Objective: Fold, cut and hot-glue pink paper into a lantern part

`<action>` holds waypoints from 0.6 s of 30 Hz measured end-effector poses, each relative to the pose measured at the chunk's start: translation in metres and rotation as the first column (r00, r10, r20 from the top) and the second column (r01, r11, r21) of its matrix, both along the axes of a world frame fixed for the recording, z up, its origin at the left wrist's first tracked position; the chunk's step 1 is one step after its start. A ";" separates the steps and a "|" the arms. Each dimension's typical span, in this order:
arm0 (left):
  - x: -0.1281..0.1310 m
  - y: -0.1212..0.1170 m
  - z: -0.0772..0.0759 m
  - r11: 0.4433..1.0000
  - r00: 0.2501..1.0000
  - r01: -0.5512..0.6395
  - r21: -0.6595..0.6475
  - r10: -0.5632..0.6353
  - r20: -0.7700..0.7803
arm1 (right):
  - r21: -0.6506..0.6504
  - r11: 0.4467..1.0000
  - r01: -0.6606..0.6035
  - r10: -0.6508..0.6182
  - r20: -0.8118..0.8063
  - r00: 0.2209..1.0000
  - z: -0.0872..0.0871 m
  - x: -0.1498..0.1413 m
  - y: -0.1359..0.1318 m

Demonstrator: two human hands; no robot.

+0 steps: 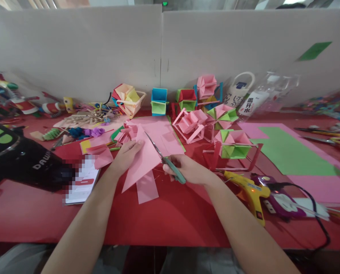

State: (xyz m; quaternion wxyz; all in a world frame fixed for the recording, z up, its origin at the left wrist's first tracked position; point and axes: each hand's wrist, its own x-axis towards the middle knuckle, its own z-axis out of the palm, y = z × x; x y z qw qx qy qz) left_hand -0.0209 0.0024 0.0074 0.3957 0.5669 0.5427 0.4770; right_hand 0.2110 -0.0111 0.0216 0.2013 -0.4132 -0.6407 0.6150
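Note:
My left hand (126, 154) holds a folded pink paper sheet (143, 161) by its left edge above the red table (170, 220). My right hand (184, 170) grips green-handled scissors (166, 160). Their blades point up and left and lie across the pink sheet's right edge. A loose pink strip (147, 188) hangs below the sheet. More pink paper (162, 133) lies flat behind it.
Folded paper boxes in pink, green and blue (204, 114) crowd the back middle. A yellow glue gun (251, 192) and purple device with black cable (284, 198) lie right. Green-on-pink sheets (289, 154) sit far right. A black appliance (18, 158) and a booklet (83, 182) lie left.

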 end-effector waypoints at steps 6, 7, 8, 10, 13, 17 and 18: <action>-0.001 -0.002 -0.001 0.999 1.000 -0.001 -0.034 0.001 0.010 | -0.006 0.997 -0.072 0.072 -0.032 0.997 0.002 0.007 -0.004; -0.001 -0.002 -0.001 0.999 1.000 0.002 -0.035 -0.001 0.020 | -0.007 0.998 -0.066 0.065 -0.036 0.997 0.003 0.008 -0.004; 0.000 -0.002 0.000 0.999 0.999 0.005 -0.038 -0.004 0.034 | -0.006 0.998 -0.057 0.056 -0.042 0.998 0.004 0.008 -0.005; 0.001 -0.003 0.000 0.998 0.998 0.013 -0.053 -0.010 0.060 | -0.005 0.999 -0.038 0.038 -0.057 0.998 0.004 0.009 -0.006; 0.002 -0.004 0.001 0.997 0.997 0.020 -0.073 -0.014 0.081 | -0.010 0.999 -0.044 0.043 -0.068 0.997 0.003 0.009 -0.004; 0.001 -0.003 0.000 0.997 0.994 -0.008 -0.079 0.016 0.105 | -0.004 0.999 -0.043 0.043 -0.053 0.998 0.002 0.010 -0.002; 0.000 -0.002 -0.001 0.997 0.993 -0.021 -0.078 0.030 0.112 | 0.000 0.999 -0.040 0.040 -0.043 0.998 0.003 0.011 -0.002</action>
